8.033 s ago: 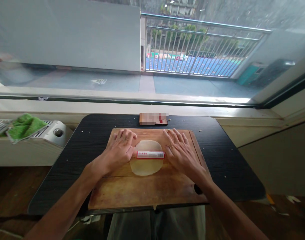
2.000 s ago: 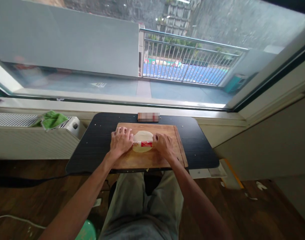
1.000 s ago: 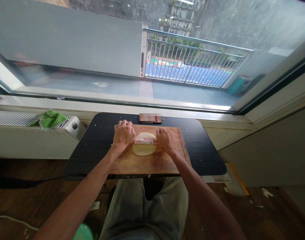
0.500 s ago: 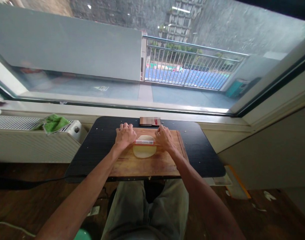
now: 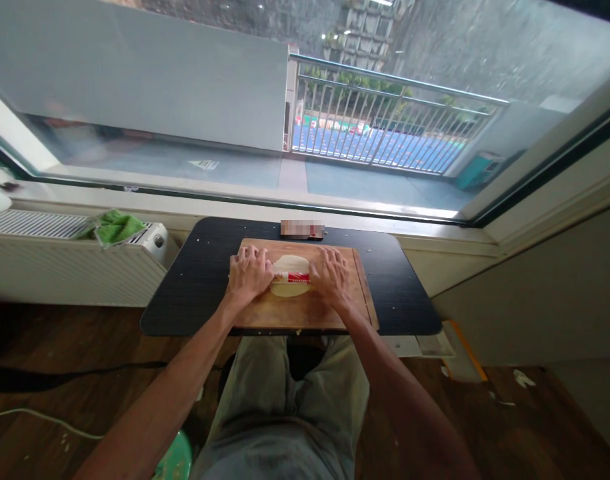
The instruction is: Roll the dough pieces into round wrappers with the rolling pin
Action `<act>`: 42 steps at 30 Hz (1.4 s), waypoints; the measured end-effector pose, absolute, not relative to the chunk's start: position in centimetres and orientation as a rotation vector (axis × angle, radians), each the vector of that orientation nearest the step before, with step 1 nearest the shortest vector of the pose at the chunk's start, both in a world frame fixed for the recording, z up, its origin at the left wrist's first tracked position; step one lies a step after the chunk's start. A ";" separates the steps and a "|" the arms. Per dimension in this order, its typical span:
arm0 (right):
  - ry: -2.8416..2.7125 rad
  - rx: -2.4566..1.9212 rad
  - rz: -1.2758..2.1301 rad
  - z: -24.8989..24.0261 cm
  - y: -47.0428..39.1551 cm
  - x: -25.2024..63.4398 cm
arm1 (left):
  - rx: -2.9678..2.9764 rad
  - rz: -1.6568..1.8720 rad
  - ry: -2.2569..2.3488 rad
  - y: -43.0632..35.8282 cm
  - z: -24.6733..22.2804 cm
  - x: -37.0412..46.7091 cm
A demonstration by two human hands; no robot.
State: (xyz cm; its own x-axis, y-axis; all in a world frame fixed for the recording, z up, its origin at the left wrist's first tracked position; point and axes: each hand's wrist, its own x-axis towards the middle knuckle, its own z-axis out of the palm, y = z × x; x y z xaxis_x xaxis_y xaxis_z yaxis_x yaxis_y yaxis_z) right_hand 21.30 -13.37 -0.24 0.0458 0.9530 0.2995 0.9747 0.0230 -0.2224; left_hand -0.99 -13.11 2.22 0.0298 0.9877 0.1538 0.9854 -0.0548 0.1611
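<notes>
A flattened oval of pale dough (image 5: 290,291) lies on a wooden cutting board (image 5: 295,316). Across its middle runs a rolling pin (image 5: 291,277) wearing a red and white printed label. Its left end is under my left hand (image 5: 251,272), whose fingers curve over it. My right hand (image 5: 329,275) rests over the opposite end, knuckles up and fingers bent forward. Both palms cover the pin's ends, so only the labelled centre shows. Dough extends beyond the pin on the far and near sides.
The board rests on a small black table (image 5: 185,293), with a small box (image 5: 301,230) at its far edge. A green cloth (image 5: 119,227) drapes the white radiator (image 5: 75,270) at left. A window stands beyond the table. Below left is a green basin (image 5: 177,457).
The rolling pin has turned, its label going from mostly white to red and white. My fingers have stretched further over it. The whole view has tilted slightly down.
</notes>
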 end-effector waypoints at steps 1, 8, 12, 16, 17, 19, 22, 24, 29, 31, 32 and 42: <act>-1.928 -1.975 -0.081 -0.4 -13.5 21.2 | 2.264 0.374 2.148 -13.3 2.1 -1.1; -1.860 -1.979 -0.045 -0.4 -13.0 21.0 | 2.375 0.486 2.106 -12.7 2.0 -1.3; -1.872 -2.014 -0.025 0.6 -12.7 20.8 | 2.405 0.496 2.119 -11.8 2.0 -1.2; -1.897 -2.041 -0.009 1.6 -12.6 20.6 | 2.447 0.476 2.086 -11.0 2.1 -1.2; -1.900 -2.042 -0.005 1.8 -12.6 20.6 | 2.454 0.466 2.074 -10.8 2.1 -1.2; -1.905 -2.042 -0.004 1.9 -12.4 20.7 | 2.458 0.447 2.055 -10.4 2.1 -1.2; -1.924 -2.030 -0.019 1.6 -11.9 20.8 | 2.457 0.431 2.039 -9.7 2.3 -1.1; -1.939 -2.017 -0.025 1.4 -11.4 20.9 | 2.452 0.422 2.037 -9.3 2.4 -0.9; -1.959 -1.989 -0.056 1.1 -10.0 21.2 | 2.408 0.352 2.022 -8.0 2.6 -0.7; -1.967 -1.986 -0.062 1.1 -9.5 21.3 | 2.396 0.325 2.016 -7.3 2.5 -0.8; -1.970 -1.986 -0.063 1.1 -9.2 21.3 | 2.395 0.316 2.015 -7.0 2.5 -0.8; -2.026 -2.023 -0.096 1.6 -7.4 21.5 | 2.338 0.215 2.031 -5.2 2.3 -0.6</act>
